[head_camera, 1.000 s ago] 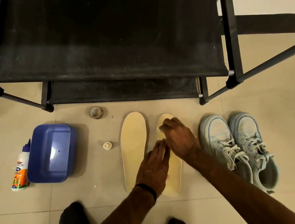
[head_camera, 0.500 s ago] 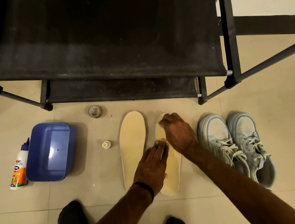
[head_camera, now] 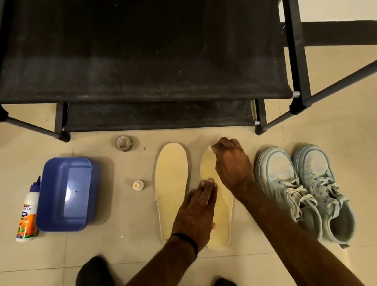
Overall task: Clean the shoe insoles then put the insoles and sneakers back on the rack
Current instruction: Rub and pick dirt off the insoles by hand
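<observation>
Blue tub (head_camera: pixel 65 193) sits empty; bottle (head_camera: pixel 28 212) label unreadable. Left hand (head_camera: pixel 194 216), fingers together, lies flat on right insole (head_camera: pixel 222 222); right hand (head_camera: pixel 233 165) bunched, contents unclear.

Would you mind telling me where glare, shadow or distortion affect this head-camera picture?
Head view: a white glare spot sits on the blue plastic tub; soft shadows fall right of the tub and the small roll of tape; the black fabric shoe rack has splayed legs from wide-angle distortion; the image is warm and dim.
</observation>
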